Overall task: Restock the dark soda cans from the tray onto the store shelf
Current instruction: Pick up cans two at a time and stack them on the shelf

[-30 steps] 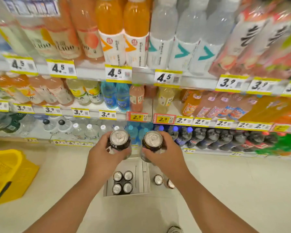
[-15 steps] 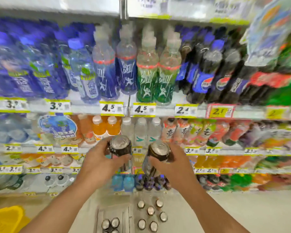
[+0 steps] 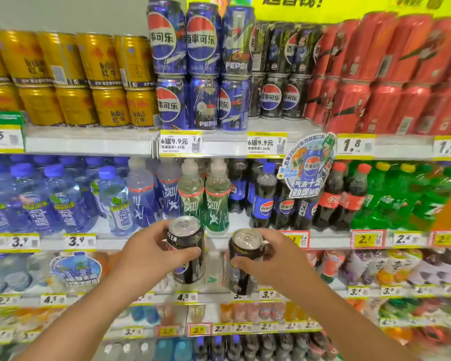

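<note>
Left hand: the left hand [image 3: 151, 252] is wrapped round a dark soda can [image 3: 186, 250], thumb across its front, fingers closed behind; the can stands near upright, silver top showing.
Right hand: the right hand [image 3: 276, 259] is closed on a second dark can [image 3: 244, 261], thumb on its near side, the can tipped slightly toward the first.
Cans together: the two held cans sit just beside each other, apart, in front of the store shelf [image 3: 89, 145] and below its top tier.
Directly behind the cans: clear and green sports bottles [image 3: 203, 196], on the tier under the top one.
Top tier, above the cans: blue cola cans [image 3: 188, 71] stacked two high; black cola cans [image 3: 279, 74] just right of them; gold energy-drink cans [image 3: 89, 79] to their left; red cans [image 3: 380, 74] farthest right.
Price tags: yellow-edged tags [image 3: 181, 145] on the shelf edge under the blue cans.
</note>
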Demonstrator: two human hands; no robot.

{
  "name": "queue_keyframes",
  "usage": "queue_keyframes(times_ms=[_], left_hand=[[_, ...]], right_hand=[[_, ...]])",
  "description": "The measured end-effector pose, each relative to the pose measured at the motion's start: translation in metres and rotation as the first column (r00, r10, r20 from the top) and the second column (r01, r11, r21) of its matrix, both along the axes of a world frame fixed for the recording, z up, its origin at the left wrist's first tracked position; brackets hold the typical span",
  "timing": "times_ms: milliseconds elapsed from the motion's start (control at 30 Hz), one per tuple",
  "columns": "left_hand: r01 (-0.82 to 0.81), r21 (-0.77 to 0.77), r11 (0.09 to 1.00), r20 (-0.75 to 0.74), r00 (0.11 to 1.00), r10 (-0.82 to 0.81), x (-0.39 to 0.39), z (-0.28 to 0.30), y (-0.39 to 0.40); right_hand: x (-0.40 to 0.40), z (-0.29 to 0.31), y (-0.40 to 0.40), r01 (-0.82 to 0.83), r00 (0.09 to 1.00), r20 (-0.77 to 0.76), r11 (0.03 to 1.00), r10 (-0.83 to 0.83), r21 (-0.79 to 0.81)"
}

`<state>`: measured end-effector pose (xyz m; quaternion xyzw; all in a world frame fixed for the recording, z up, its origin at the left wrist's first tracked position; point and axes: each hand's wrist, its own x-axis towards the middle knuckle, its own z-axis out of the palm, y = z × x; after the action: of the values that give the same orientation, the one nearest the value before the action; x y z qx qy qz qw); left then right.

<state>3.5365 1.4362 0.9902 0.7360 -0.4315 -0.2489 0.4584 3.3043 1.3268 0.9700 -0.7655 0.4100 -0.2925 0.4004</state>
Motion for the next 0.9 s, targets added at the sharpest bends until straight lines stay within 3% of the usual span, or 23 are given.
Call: queue_keyframes(times_ms=[367,567,733,900], left_hand=[[0.156,-0.067,0.985,0.027,0.988,-0.154,-0.003,0.111,-0.043],[0.207,-0.087,0.974,0.025,0.978,-0.205,-0.011,0.157,-0.065],[0.193,-0.136,0.972,0.006,0.981,-0.194,-0.03,0.198,-0.085],[0.135,-0.171,0.976,0.042,0.991,-0.13,-0.049,0.229,-0.107]], right_hand=[[-0.018,0.122,-0.024,-0.04,0.994,0.103,0.998,0.035,0.043],[-0.032,0.191,-0.055,-0.061,0.997,0.051,0.997,0.063,-0.051],[-0.043,0.239,-0.09,-0.109,0.993,0.03,0.99,0.112,-0.085],[-0.042,0.27,-0.137,-0.074,0.99,0.108,0.991,0.086,-0.11]])
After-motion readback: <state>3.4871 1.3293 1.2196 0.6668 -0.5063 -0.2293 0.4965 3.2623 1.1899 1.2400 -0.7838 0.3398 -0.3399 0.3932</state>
